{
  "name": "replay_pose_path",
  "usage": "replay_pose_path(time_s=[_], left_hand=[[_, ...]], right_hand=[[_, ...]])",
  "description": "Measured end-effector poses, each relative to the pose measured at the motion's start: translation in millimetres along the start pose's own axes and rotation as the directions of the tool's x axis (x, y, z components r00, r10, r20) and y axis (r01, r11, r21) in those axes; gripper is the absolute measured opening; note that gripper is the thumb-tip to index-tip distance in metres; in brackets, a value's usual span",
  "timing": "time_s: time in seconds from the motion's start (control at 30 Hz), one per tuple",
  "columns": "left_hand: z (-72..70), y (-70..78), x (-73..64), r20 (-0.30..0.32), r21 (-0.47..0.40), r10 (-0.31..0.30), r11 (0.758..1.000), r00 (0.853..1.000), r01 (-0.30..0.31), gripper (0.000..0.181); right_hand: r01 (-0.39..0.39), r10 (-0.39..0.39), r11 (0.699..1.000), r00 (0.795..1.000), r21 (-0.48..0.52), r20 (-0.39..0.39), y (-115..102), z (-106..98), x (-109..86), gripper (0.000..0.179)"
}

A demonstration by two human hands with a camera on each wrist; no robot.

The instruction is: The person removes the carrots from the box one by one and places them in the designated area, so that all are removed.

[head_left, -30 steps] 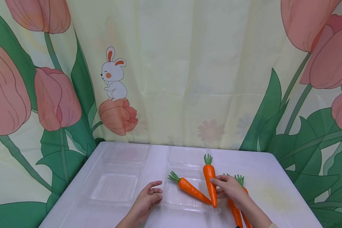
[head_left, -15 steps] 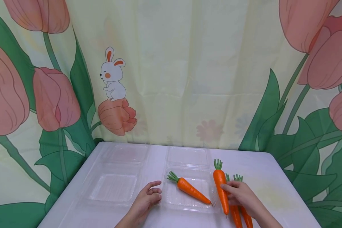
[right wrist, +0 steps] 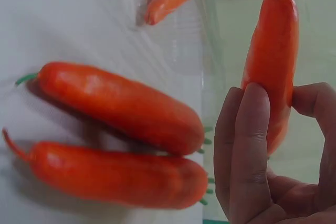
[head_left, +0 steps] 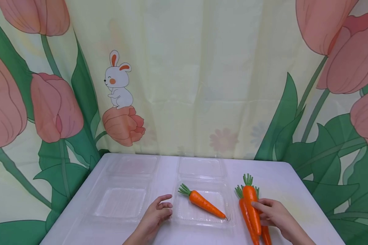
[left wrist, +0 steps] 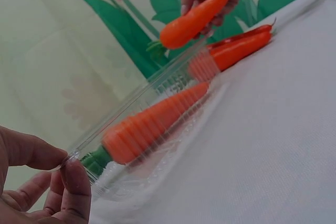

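Note:
My right hand [head_left: 273,212] grips an orange carrot [head_left: 249,200] with green stalks, held tip down with fingers and thumb on its sides. Two more carrots [right wrist: 121,174] lie side by side on the table beneath it, partly covered by it in the head view. Another carrot [head_left: 203,203] lies slantwise in the base of an opened clear plastic box [head_left: 179,217]. At that box's left edge is my left hand [head_left: 155,214]. The left wrist view shows its thumb and fingertip [left wrist: 76,179] meeting on the clear rim.
A second clear plastic box [head_left: 121,202] lies opened on the left of the white table [head_left: 288,180], its lid folded back. A curtain [head_left: 178,78] printed with tulips and a rabbit hangs just behind the table.
My right hand has carried its carrot rightward, out from over the box to above the two loose carrots. My left hand keeps its place, and the carrot inside the box lies as before.

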State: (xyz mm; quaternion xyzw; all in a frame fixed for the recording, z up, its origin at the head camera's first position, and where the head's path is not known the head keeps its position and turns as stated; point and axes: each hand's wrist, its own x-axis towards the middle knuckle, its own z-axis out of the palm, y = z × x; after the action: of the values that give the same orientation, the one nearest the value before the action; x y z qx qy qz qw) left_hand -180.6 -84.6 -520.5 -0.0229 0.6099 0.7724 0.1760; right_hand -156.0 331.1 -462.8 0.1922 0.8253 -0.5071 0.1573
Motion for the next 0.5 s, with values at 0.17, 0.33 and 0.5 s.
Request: replay_pose_path(time_s=[0.17, 0.33, 0.5], left_hand=[[-1.0, 0.3, 0.6, 0.005, -0.001, -0.001, 1.0, 1.0, 0.001, 0.064], [-2.0, 0.4, 0.8, 0.003, 0.007, -0.003, 1.0, 1.0, 0.003, 0.064], [-2.7, -0.5, 1.3, 0.001, 0.014, -0.009, 1.0, 1.0, 0.009, 0.064]], right_hand=[[-0.004, 0.004, 1.0, 1.0, -0.027, -0.009, 11.8, -11.5, 0.8, 0.085], [-0.018, 0.016, 0.999, 0.999, -0.042, -0.028, 27.0, -21.6, 2.7, 0.083], [-0.051, 0.05, 0.997, 0.998, -0.051, -0.031, 37.4, -31.5, 2.6, 0.083]])
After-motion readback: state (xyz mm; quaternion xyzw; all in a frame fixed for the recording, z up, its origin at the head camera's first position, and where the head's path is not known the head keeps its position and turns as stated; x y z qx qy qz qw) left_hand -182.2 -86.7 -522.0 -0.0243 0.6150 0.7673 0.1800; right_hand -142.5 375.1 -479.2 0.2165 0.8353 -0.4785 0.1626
